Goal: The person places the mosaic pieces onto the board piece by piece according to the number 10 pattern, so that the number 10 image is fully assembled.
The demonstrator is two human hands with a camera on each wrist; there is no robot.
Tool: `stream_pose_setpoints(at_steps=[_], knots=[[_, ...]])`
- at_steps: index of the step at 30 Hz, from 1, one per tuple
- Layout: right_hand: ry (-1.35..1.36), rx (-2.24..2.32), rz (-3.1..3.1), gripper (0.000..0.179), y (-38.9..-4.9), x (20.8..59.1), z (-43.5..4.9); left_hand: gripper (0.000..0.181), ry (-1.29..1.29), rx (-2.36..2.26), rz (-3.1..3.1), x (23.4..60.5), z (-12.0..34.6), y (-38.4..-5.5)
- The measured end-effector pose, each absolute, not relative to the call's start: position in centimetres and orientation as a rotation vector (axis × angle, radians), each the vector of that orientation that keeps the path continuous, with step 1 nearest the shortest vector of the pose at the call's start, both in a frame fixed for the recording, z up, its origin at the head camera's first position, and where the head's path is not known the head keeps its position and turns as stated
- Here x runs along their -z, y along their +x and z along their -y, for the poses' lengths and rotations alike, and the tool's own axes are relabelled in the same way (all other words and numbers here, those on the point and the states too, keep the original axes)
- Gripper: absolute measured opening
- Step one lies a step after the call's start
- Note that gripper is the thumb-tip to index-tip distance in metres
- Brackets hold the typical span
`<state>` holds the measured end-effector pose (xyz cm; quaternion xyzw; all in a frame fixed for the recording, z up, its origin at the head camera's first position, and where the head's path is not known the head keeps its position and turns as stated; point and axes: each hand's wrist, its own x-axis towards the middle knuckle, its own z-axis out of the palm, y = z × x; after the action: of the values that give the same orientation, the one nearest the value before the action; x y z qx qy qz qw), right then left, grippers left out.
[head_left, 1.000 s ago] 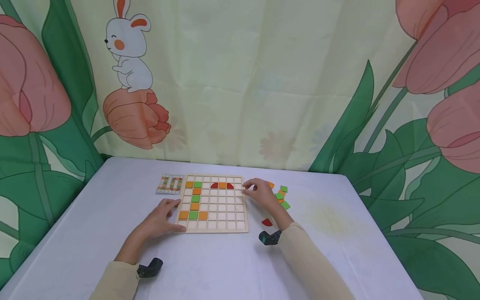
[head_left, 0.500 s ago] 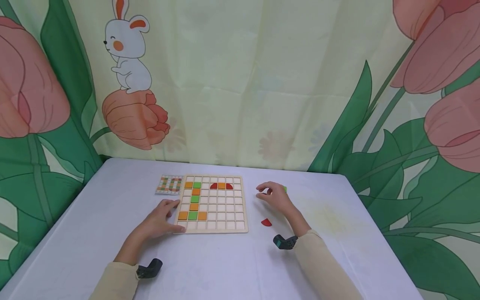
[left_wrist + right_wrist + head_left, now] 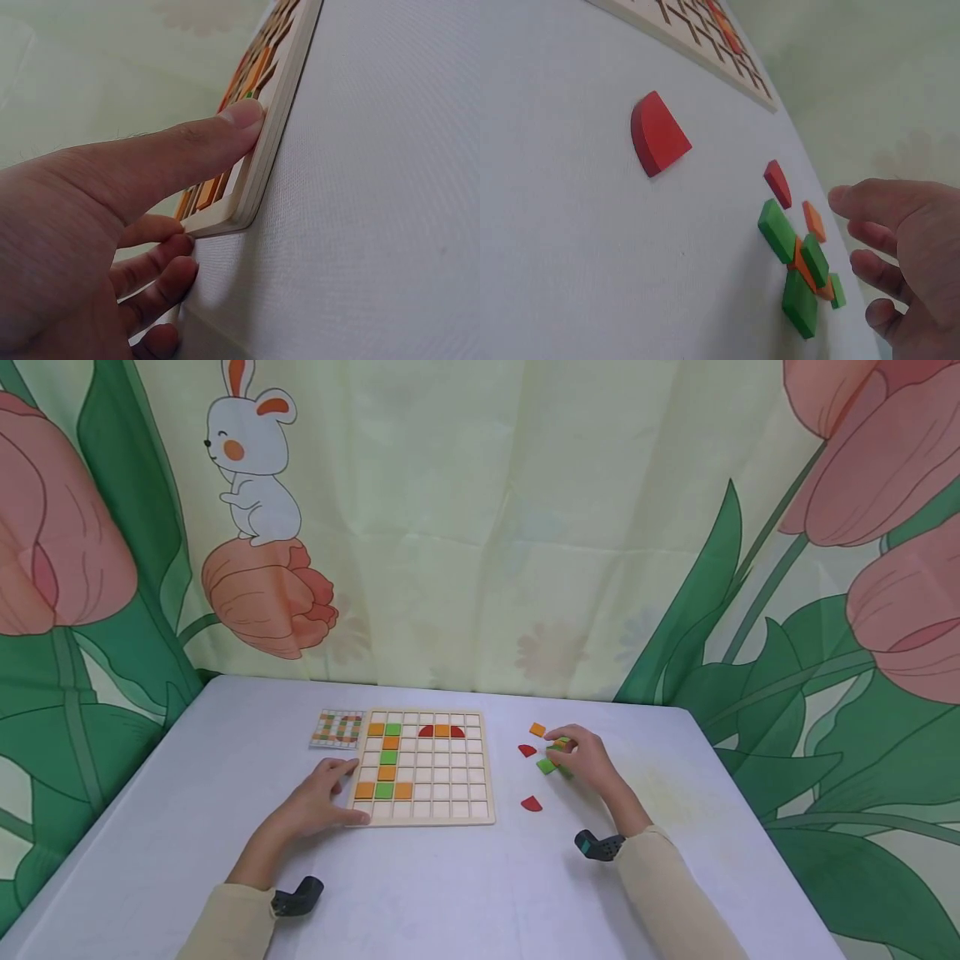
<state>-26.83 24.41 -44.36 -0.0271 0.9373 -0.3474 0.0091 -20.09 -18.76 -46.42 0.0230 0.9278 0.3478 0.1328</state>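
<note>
Well, from above, a person in pale sleeves (image 3: 678, 893) sits both hands about a square wooden board (image 3: 442, 775), which lies flat on the white-covered counter (image 3: 420, 893). The left hand (image 3: 324, 802) holds its near left corner, thumb on the near edge and fingers at the left side — a fairly wide grip. Orange and green tiles (image 3: 387, 758) alternate in a column down the board's left part, with short rows at top and bottom; farther right, an orange tile (image 3: 442, 732) sits between two red curved pieces (image 3: 426, 732). A small patterned card (image 3: 336, 729) lies just beside the far left edge. Across from it, the right hand (image 3: 588, 762) hovers at a loose pile of tiles (image 3: 546, 766). Behind hangs a curtain (image 3: 450, 527) printed with tulips and a rabbit.

From the left wrist, the thumb (image 3: 244, 112) rests along the board's rim, the forefinger touches the corner, and the other fingers bend loosely below.

From the right wrist, that hand's thumb and bent fingers stand apart, moderately wide, near the green and orange heap. Two loose red wedges (image 3: 658, 135) lie between heap and board — one near the heap, one well apart.
</note>
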Motion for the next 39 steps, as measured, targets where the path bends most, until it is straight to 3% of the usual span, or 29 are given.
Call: stream_pose_setpoints(at_steps=[14,39], knots=[[-0.070,1.041,-2.906,0.029,-27.3,45.9,-26.2,0.107,0.075,-1.011,-2.692,46.3,18.8,-20.1],[-0.088,1.060,-2.884,0.023,-27.5,46.3,-24.5,0.107,0.061,-1.014,-2.688,46.2,18.8,-20.0]])
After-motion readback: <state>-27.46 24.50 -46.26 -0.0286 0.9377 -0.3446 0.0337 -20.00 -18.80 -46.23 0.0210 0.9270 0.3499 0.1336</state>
